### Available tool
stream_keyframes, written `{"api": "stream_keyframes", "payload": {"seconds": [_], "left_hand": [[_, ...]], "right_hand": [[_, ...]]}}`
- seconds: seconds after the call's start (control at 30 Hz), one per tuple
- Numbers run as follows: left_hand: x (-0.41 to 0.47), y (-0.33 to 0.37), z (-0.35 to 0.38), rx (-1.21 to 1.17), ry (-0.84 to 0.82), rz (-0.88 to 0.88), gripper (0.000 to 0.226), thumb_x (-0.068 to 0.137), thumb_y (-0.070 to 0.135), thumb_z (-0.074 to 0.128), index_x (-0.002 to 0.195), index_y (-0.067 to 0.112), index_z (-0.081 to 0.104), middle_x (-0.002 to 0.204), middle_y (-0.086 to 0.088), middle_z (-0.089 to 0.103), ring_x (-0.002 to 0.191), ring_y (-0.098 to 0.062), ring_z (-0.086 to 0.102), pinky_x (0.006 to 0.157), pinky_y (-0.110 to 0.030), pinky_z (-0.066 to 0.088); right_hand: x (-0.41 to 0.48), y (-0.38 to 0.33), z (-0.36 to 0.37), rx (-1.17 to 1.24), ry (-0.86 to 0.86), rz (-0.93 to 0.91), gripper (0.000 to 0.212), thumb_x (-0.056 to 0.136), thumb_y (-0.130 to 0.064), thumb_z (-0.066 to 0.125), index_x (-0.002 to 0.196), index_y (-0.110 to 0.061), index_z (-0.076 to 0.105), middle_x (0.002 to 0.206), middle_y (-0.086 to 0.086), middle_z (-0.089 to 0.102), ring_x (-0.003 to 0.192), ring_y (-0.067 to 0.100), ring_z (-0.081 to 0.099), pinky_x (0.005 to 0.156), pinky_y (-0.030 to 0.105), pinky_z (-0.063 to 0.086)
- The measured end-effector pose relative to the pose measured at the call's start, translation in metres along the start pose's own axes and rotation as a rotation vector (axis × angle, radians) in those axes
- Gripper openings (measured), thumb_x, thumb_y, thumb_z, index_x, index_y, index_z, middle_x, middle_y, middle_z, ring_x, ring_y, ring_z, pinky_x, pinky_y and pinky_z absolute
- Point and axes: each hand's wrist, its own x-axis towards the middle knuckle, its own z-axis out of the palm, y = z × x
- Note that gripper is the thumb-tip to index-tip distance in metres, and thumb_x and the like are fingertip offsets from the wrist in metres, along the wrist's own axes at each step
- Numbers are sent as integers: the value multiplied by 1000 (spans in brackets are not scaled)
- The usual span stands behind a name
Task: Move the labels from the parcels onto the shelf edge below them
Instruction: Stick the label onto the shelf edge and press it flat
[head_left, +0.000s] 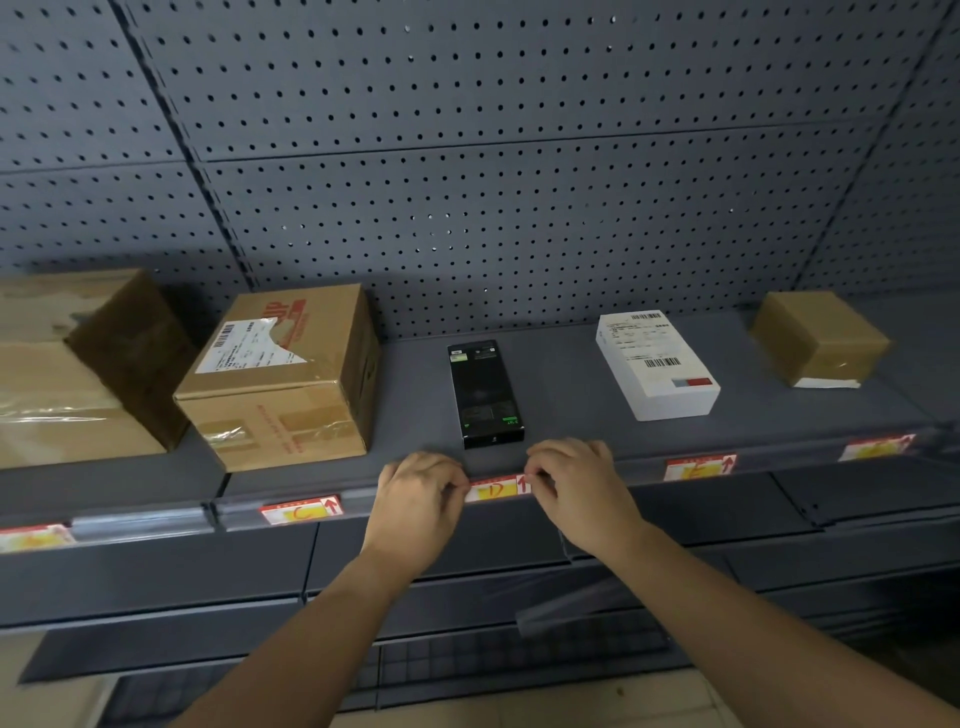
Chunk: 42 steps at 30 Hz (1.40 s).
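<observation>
Grey pegboard (519, 156) backs a dark shelf (571, 415) that carries five parcels in a row. At the far left a big carton (78, 374) sits partly out of view, with a taped brown box (291, 374) just beside it. A slim black box (485, 395) lies flat in the middle, a white box (657, 364) with a printed slip on top lies to its right, and a small brown box (821, 338) stands well apart at the far right.

Along the shelf edge (597, 470) run red-and-yellow labels, each with a red arrow pointing up. One label (301, 509) sits below the taped box, one (698, 466) below the white box, one (875, 447) below the small box, and one (34, 535) at the far left.

Both hands are at the edge, directly below the black box. The left hand (421, 493) pinches the left end of the middle label (496, 488) with its fingertips, and the right hand (571, 483) pinches the right end. That label lies flat against the edge between the two hands, touching both, with its yellow patch and arrow showing in the gap.
</observation>
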Motion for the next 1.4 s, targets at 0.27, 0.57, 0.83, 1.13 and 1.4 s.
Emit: {"api": "stream_keyframes", "payload": {"seconds": [0.27, 0.57, 0.83, 1.13, 1.4], "left_hand": [[-3, 4, 7, -34, 61, -50, 14, 78, 17, 78, 76, 29, 71, 87, 17, 68, 88, -9, 57, 79, -29, 32], [-1, 3, 7, -59, 42, -77, 9, 80, 24, 77, 79, 32, 72, 90, 20, 68, 92, -7, 56, 79, -30, 31], [-1, 6, 8, -77, 33, -112, 9, 80, 25, 77, 79, 32, 72, 89, 21, 67, 93, -6, 54, 80, -29, 30], [-2, 6, 9, -79, 37, -114, 10, 79, 25, 77, 79, 33, 71, 89, 21, 67, 93, -7, 55, 80, -30, 30], [-2, 7, -5, -44, -24, -61, 12, 84, 21, 70, 89, 32, 68, 95, 17, 65, 98, -9, 54, 85, -27, 31]], "right_hand": [[-6, 4, 5, 4, 19, 6, 9, 92, -24, 63, 94, -24, 72, 109, -10, 68, 104, 11, 58, 96, 34, 37], [-5, 3, 4, 13, 8, 27, 10, 93, -23, 62, 97, -23, 72, 110, -10, 67, 104, 9, 57, 98, 29, 34], [-7, 3, 3, 22, -8, 48, 12, 95, -24, 59, 102, -24, 69, 116, -10, 64, 109, 8, 54, 100, 28, 30], [-8, 2, 1, 39, -17, 51, 13, 95, -25, 59, 102, -24, 69, 116, -10, 65, 110, 9, 55, 103, 32, 33], [0, -3, -7, 138, -13, 92, 2, 90, -24, 65, 92, -26, 66, 98, -11, 65, 94, 7, 58, 96, 31, 41]]}}
